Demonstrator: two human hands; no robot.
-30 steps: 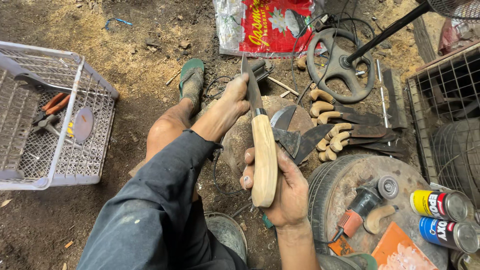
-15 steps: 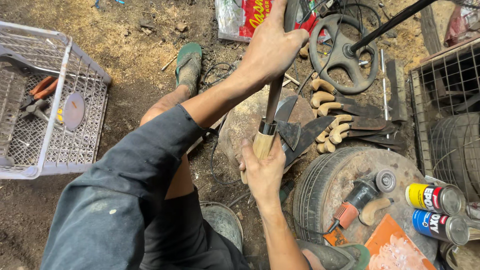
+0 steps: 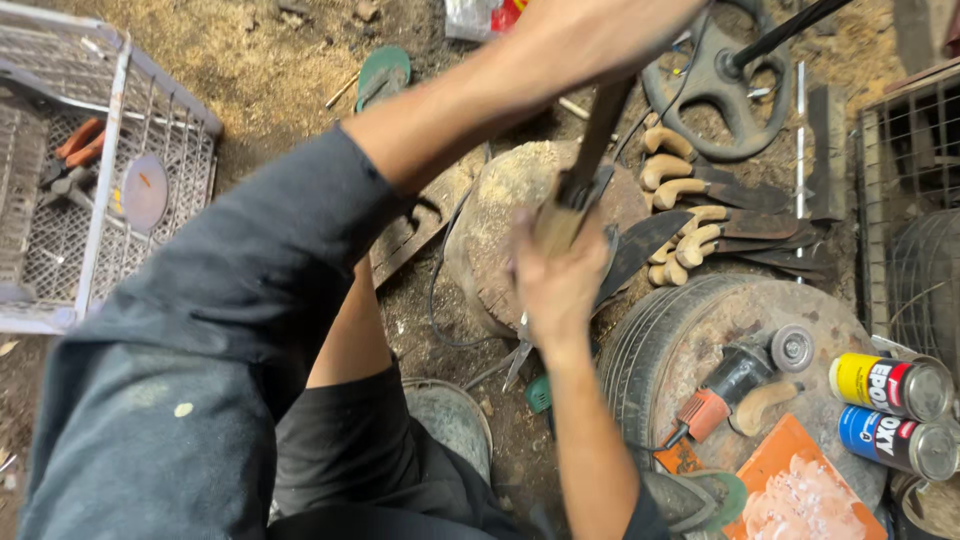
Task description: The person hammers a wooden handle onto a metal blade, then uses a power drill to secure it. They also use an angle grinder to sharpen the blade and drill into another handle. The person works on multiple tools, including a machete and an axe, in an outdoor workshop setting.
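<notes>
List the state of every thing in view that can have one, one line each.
Left hand: raised, gripping the blade.
Right hand: closed around the wooden handle.
Knife: held upright over the stump.
Stump: upright, top bare.
Wire crate: open-topped, holding pliers and a disc.
Angle grinder: lying on the tyre.
Two cans: lying on their sides.

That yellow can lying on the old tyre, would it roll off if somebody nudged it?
Probably. The yellow can lies on its side, so a push across its length would likely start it rolling. The blue can beside it might stop it one way. It looks like metal, so it is likely stiff and fairly heavy if full.
</notes>
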